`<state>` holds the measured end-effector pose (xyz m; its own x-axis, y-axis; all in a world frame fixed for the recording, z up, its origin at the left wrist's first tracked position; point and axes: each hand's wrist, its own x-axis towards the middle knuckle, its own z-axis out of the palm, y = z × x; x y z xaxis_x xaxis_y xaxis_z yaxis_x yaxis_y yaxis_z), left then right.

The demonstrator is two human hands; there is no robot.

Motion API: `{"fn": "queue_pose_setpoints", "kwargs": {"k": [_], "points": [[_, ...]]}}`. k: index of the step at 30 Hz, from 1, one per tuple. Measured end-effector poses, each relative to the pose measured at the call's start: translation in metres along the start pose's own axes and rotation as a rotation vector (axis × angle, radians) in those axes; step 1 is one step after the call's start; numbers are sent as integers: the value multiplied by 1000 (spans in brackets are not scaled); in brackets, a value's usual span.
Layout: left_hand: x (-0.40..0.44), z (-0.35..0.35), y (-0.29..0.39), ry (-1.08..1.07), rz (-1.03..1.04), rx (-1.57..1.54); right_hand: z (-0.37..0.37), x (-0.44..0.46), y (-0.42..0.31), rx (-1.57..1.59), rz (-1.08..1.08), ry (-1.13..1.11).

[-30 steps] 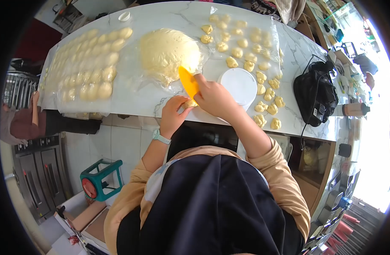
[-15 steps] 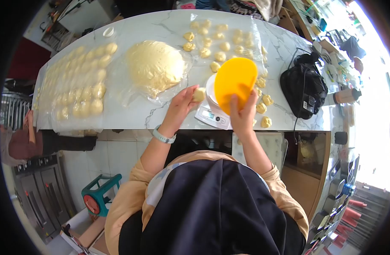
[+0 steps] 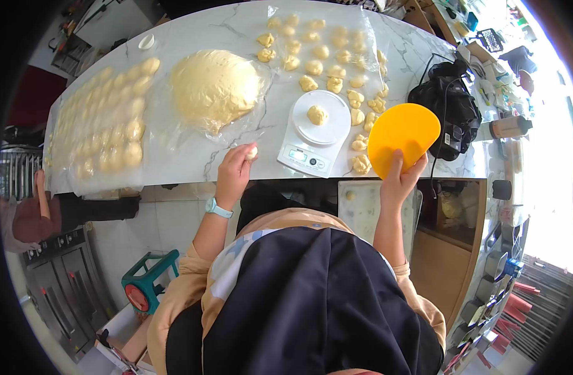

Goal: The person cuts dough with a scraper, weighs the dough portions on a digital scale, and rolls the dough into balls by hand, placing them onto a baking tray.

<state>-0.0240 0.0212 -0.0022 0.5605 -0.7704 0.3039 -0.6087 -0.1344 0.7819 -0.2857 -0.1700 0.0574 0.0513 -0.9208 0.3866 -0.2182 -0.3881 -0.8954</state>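
My left hand pinches a small bit of dough just above the front edge of the table, left of the scale. In my right hand is a yellow dough scraper, held to the right of the scale. A lump of dough rests on the round plate of the white digital scale; its display is lit but too small to read. Several rough dough pieces lie beside the scale. A big mass of dough sits on plastic film behind my left hand.
Rows of dough balls under plastic film cover the table's left side. More dough balls lie under film at the back. A black bag with a cord stands at the right. Another person is at the far left, near a green stool.
My right hand has moved right with the scraper, off the scale. A dough lump now shows on the plate. My left hand has drawn left, with less dough showing in its fingers.
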Motion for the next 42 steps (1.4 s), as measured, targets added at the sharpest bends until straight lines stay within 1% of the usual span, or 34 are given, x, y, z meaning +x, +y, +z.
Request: {"fn": "queue_pose_setpoints", "kwargs": {"k": [1, 2, 4, 5, 7, 8, 10, 11, 13, 16, 19, 22, 25, 28, 29, 32, 35, 38, 41, 42], "points": [[0, 0, 4, 53, -45, -62, 2, 3, 0, -1, -21, 5], [-1, 0, 4, 57, -17, -49, 3, 6, -1, -6, -41, 17], [3, 3, 5, 54, 48, -29, 7, 14, -11, 283, 127, 17], [6, 5, 5, -12, 97, 57, 10, 18, -14, 428, 206, 16], [11, 9, 5, -134, 192, 231, 30, 19, -14, 618, 463, 98], [15, 12, 3, -199, 180, 220, 42, 16, -14, 715, 590, 137], [25, 17, 3, -317, 158, 199, 64, 5, -7, 656, 546, -58], [27, 19, 5, -353, 168, 235, 75, -2, -3, 635, 507, -84], [32, 20, 10, -416, 188, 312, 89, -11, 3, 653, 481, -70], [33, 14, 12, -442, 219, 333, 95, -19, 9, 676, 476, -83], [27, 17, 10, -442, 235, 247, 93, -25, 12, 654, 471, -75], [25, 15, 10, -431, 163, 181, 94, -27, 8, 623, 446, -58], [23, 10, 12, -143, 78, -71, 87, -23, 2, 623, 393, -36], [9, 0, -3, -63, -255, -347, 70, -12, 1, 629, 334, -4], [7, 0, -5, 17, -90, -385, 65, -7, 2, 640, 327, -2], [2, -21, 8, -22, -3, -60, 58, 3, -18, 638, 289, 23], [-3, -18, -2, -291, 215, 581, 57, 16, -30, 642, 237, 26], [-12, -10, 7, -154, 197, 476, 61, 23, -40, 628, 172, 15], [-21, -7, 10, -166, 234, 514, 63, 23, -47, 633, 152, 13], [-22, -7, 7, -234, 225, 567, 64, 21, -47, 643, 159, -2]]}}
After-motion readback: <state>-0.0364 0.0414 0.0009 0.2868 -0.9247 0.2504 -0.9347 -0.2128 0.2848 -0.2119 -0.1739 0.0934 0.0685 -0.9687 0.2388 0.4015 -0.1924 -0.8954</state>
